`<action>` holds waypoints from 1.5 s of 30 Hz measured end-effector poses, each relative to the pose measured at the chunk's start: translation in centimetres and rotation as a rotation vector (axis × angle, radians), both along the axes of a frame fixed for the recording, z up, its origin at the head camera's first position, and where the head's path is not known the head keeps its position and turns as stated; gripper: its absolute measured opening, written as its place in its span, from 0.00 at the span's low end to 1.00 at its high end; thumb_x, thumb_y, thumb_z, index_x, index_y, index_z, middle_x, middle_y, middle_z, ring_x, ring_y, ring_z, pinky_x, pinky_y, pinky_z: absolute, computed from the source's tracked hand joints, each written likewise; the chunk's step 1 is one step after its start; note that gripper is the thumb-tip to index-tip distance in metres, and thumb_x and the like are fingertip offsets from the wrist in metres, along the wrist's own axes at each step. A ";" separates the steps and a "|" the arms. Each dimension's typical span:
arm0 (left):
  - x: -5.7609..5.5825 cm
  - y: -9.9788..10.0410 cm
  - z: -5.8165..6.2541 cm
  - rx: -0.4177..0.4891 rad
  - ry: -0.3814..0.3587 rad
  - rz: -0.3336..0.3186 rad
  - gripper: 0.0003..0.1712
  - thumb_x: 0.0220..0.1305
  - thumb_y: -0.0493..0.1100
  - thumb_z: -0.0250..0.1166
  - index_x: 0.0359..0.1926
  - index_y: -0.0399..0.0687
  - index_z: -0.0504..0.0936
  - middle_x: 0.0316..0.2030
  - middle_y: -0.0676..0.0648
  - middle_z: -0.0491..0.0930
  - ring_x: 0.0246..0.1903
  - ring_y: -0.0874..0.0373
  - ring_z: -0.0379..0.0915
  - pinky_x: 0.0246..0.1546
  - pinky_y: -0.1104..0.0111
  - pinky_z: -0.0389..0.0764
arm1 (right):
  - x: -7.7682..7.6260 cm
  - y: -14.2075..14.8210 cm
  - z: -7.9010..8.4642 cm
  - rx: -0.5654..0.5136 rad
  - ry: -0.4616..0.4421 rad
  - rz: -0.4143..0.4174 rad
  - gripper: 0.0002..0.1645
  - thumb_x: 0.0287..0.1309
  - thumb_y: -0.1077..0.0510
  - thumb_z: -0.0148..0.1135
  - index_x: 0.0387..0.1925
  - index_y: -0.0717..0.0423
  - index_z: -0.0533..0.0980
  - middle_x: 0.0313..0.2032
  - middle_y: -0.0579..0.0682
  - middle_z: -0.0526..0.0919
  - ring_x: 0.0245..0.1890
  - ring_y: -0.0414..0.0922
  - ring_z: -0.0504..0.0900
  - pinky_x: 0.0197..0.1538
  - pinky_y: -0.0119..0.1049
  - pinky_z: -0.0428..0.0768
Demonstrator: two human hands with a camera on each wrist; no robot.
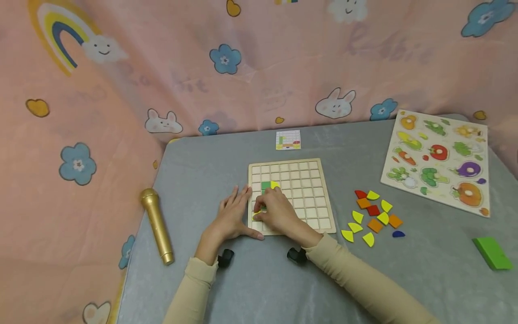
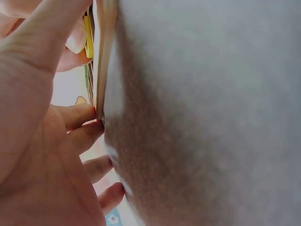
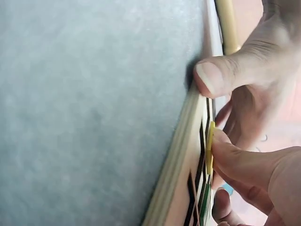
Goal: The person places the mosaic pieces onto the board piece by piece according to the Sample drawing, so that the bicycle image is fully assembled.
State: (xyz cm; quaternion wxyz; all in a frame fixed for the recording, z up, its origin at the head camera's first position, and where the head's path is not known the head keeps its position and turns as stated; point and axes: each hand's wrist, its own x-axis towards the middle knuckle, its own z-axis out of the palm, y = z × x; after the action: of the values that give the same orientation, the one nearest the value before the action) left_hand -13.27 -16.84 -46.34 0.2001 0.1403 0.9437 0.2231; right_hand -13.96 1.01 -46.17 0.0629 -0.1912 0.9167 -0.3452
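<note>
A wooden grid board (image 1: 308,192) lies on the grey table. At its lower left, my right hand (image 1: 280,212) pinches a yellow quarter-circle piece (image 3: 210,150) between thumb and fingers, right at the grid's surface. My left hand (image 1: 229,221) rests against the board's left side, fingers spread and thumb along the near edge by the corner. A green square (image 1: 265,185) and another yellow quarter-circle (image 1: 274,184) sit in the grid just beyond the right hand. More green shows in part beneath that hand, which hides several cells.
Loose yellow, orange, red and blue pieces (image 1: 375,225) lie right of the board. A small pattern card (image 1: 288,140) is behind it. A gold microphone (image 1: 157,226) lies left; a vegetable puzzle board (image 1: 439,162) and a green block (image 1: 492,253) are at the right.
</note>
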 end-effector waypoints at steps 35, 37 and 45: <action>0.2 -0.2 -0.3 0.007 -0.004 0.026 0.84 0.40 0.63 0.89 0.87 0.52 0.42 0.87 0.51 0.37 0.86 0.47 0.24 0.82 0.41 0.42 | 8.0 16.3 1.2 0.223 -0.053 -0.239 0.16 0.53 0.69 0.79 0.42 0.59 0.83 0.42 0.57 0.84 0.43 0.55 0.76 0.46 0.54 0.79; 0.2 -0.2 -0.3 0.007 -0.006 0.028 0.85 0.40 0.63 0.89 0.87 0.52 0.42 0.87 0.51 0.37 0.86 0.47 0.24 0.82 0.41 0.42 | 8.0 16.7 1.1 0.224 -0.080 -0.229 0.15 0.53 0.69 0.79 0.42 0.58 0.84 0.39 0.54 0.85 0.40 0.52 0.79 0.44 0.53 0.81; 0.1 -0.1 -0.3 0.006 -0.002 0.018 0.84 0.41 0.63 0.89 0.87 0.51 0.41 0.87 0.50 0.37 0.86 0.47 0.25 0.82 0.42 0.42 | 7.3 16.5 1.5 0.150 -0.108 -0.196 0.11 0.57 0.68 0.76 0.42 0.59 0.87 0.33 0.49 0.82 0.32 0.44 0.75 0.35 0.40 0.75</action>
State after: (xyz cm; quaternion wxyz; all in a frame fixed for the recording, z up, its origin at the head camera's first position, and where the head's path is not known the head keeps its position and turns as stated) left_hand -13.21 -16.97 -46.63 0.1984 0.1322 0.9441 0.2279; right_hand -6.67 17.50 -44.69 0.0925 -0.0766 0.9495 -0.2898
